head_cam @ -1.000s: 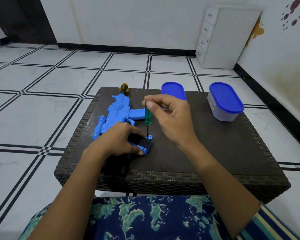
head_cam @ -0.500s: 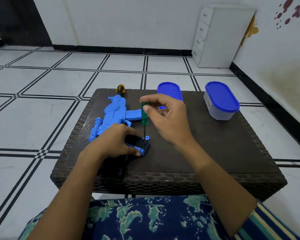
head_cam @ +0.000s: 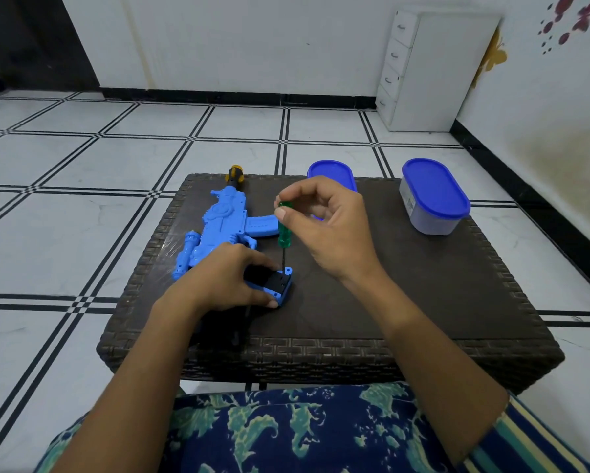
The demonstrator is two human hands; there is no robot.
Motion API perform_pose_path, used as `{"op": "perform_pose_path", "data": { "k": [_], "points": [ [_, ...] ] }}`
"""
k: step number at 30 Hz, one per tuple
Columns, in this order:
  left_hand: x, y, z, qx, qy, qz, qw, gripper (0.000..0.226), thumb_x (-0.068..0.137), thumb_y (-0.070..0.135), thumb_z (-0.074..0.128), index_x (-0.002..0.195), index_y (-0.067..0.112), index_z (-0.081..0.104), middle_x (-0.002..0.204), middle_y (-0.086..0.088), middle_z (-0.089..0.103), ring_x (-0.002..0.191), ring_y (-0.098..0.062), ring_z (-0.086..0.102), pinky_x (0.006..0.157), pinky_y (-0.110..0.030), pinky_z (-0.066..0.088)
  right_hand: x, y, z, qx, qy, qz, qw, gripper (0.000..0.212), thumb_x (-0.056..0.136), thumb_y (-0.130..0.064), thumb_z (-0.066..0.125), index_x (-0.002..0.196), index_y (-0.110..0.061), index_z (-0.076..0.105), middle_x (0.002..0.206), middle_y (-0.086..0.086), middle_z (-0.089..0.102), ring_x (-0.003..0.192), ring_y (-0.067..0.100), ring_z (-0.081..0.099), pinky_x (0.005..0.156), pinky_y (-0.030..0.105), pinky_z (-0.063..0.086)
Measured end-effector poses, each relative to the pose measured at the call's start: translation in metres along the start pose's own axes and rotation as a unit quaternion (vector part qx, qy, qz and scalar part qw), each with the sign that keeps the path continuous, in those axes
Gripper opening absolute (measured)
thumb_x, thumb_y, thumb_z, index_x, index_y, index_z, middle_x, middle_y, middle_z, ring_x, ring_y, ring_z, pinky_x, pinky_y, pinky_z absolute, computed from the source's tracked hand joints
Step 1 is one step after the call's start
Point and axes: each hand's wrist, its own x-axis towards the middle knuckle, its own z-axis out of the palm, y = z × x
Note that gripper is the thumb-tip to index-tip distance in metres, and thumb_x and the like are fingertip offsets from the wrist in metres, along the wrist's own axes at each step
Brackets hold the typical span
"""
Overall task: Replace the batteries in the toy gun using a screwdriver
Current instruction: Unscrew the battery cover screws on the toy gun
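Observation:
A blue toy gun (head_cam: 223,227) lies flat on the dark wicker table (head_cam: 406,302), muzzle with a yellow and black tip pointing away. My left hand (head_cam: 225,281) grips its near end, where a black panel in a blue frame (head_cam: 274,283) faces up. A green-handled screwdriver (head_cam: 284,230) stands upright with its thin shaft tip on that panel's far corner. My right hand (head_cam: 324,227) pinches the top of the green handle between thumb and fingers.
A clear tub with a blue lid (head_cam: 433,196) stands at the table's far right. A second blue lid (head_cam: 332,172) shows behind my right hand. A white drawer unit (head_cam: 423,70) stands against the far wall. Tiled floor surrounds the table.
My right fingers have shifted around the screwdriver handle while its tip stays on the panel. My left hand keeps its grip. The camera view has tilted slightly.

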Motion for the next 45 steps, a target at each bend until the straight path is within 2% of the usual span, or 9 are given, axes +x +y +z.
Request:
{"op": "perform_pose_path", "data": {
  "k": [5, 10, 16, 19, 22, 26, 33, 40, 45],
  "points": [
    [-0.001, 0.000, 0.003, 0.013, 0.012, -0.016, 1.000, 0.066, 0.054, 0.058, 0.085, 0.112, 0.033, 0.068, 0.103, 0.015, 0.067, 0.100, -0.005, 0.059, 0.089, -0.031, 0.050, -0.001, 0.002, 0.001, -0.016, -0.013, -0.014, 1.000, 0.020, 0.078, -0.003, 0.079, 0.088, -0.016, 0.068, 0.092, 0.004, 0.074, 0.089, 0.016, 0.071, 0.076, 0.025, 0.057],
    [0.000, 0.009, 0.010, 0.083, 0.034, 0.008, 0.996, 0.047, 0.055, 0.067, 0.079, 0.084, 0.037, 0.056, 0.074, 0.015, 0.058, 0.079, -0.011, 0.056, 0.067, -0.031, 0.048, -0.001, 0.004, 0.001, -0.027, -0.025, -0.020, 0.999, 0.031, 0.075, -0.001, 0.080, 0.084, -0.023, 0.062, 0.091, 0.005, 0.073, 0.090, 0.020, 0.071, 0.079, 0.038, 0.061],
    [0.002, 0.006, 0.009, 0.085, 0.031, 0.006, 0.996, 0.057, 0.058, 0.068, 0.076, 0.102, 0.033, 0.067, 0.089, 0.010, 0.067, 0.088, -0.014, 0.061, 0.076, -0.038, 0.053, -0.002, 0.001, 0.000, -0.007, -0.045, -0.008, 0.999, 0.029, 0.083, 0.007, 0.067, 0.088, -0.020, 0.062, 0.100, 0.008, 0.074, 0.096, 0.010, 0.071, 0.076, 0.024, 0.058],
    [0.001, 0.006, 0.009, 0.081, 0.027, 0.008, 0.996, 0.058, 0.059, 0.068, 0.076, 0.103, 0.032, 0.067, 0.091, 0.010, 0.067, 0.089, -0.013, 0.061, 0.077, -0.039, 0.053, -0.004, -0.003, 0.000, -0.017, -0.043, -0.007, 0.999, 0.020, 0.083, 0.002, 0.073, 0.091, -0.014, 0.064, 0.103, 0.002, 0.070, 0.068, -0.002, 0.065, 0.060, 0.013, 0.049],
    [0.001, 0.004, 0.009, 0.076, 0.024, 0.005, 0.997, 0.061, 0.059, 0.068, 0.076, 0.106, 0.031, 0.067, 0.094, 0.009, 0.068, 0.091, -0.013, 0.061, 0.078, -0.039, 0.053, -0.003, -0.001, -0.001, -0.029, -0.022, -0.028, 0.999, 0.023, 0.076, -0.009, 0.082, 0.085, -0.020, 0.064, 0.095, 0.003, 0.066, 0.079, 0.003, 0.061, 0.060, 0.020, 0.052],
    [0.004, 0.002, 0.010, 0.068, 0.023, 0.006, 0.997, 0.062, 0.055, 0.073, 0.072, 0.104, 0.034, 0.066, 0.090, 0.012, 0.067, 0.089, -0.013, 0.060, 0.077, -0.039, 0.053, 0.000, 0.001, -0.003, -0.019, -0.025, -0.032, 0.999, 0.021, 0.076, -0.002, 0.080, 0.084, -0.016, 0.066, 0.083, -0.005, 0.067, 0.077, 0.006, 0.063, 0.062, 0.020, 0.053],
    [0.002, 0.001, 0.008, 0.062, 0.017, 0.006, 0.998, 0.066, 0.058, 0.066, 0.078, 0.114, 0.031, 0.066, 0.101, 0.009, 0.069, 0.097, -0.011, 0.061, 0.083, -0.039, 0.053, 0.000, 0.003, -0.004, -0.030, 0.012, -0.043, 0.999, 0.018, 0.079, -0.001, 0.077, 0.085, -0.015, 0.068, 0.084, 0.001, 0.070, 0.078, 0.010, 0.066, 0.068, 0.036, 0.061],
    [0.003, 0.001, 0.009, 0.055, 0.018, 0.004, 0.998, 0.067, 0.058, 0.064, 0.080, 0.115, 0.031, 0.066, 0.099, 0.008, 0.069, 0.097, -0.013, 0.061, 0.084, -0.038, 0.052, -0.001, 0.003, -0.004, -0.036, 0.020, -0.045, 0.998, 0.016, 0.080, 0.000, 0.077, 0.085, -0.013, 0.068, 0.084, 0.000, 0.069, 0.076, 0.007, 0.065, 0.067, 0.032, 0.061],
    [0.004, -0.001, 0.009, 0.048, 0.014, 0.002, 0.999, 0.069, 0.058, 0.064, 0.079, 0.118, 0.034, 0.065, 0.104, 0.008, 0.069, 0.100, -0.011, 0.060, 0.086, -0.038, 0.052, 0.000, 0.003, -0.005, -0.040, 0.034, -0.054, 0.997, 0.014, 0.081, -0.001, 0.077, 0.086, -0.011, 0.068, 0.084, 0.001, 0.069, 0.077, 0.007, 0.065, 0.068, 0.038, 0.061]
  ]
}}
